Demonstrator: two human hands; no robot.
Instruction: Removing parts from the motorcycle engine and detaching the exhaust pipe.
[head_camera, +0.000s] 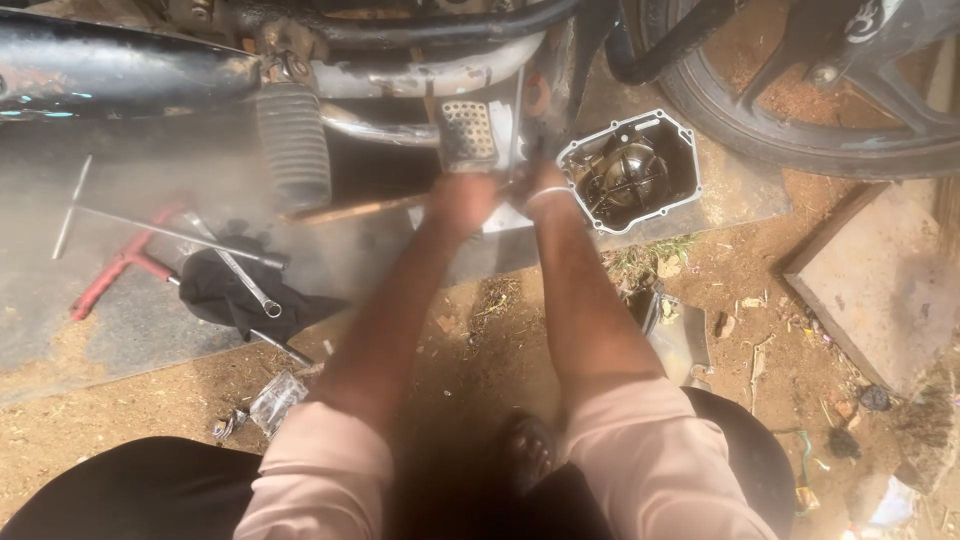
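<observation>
While both blurred hands (505, 195), grip unclear, meet under the brake pedal (468, 130), the engine cover (630, 170) lies just right.

At twelve o'clock, the brake pedal (468, 132) is dull grey metal with a studded tread. The footpeg (292, 143) wears ribbed matt rubber. The engine cover (628, 170) at one o'clock is bare cast aluminium (oily inside). The ring spanner (237, 268) shines chrome on matt black cloth (236, 296); the ground (480, 330) is rough dirt.

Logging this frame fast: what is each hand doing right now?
Left hand: blurred, at the motorcycle's metal footpeg; grip cannot be told.
Right hand: beside it, grip cannot be told.
</observation>
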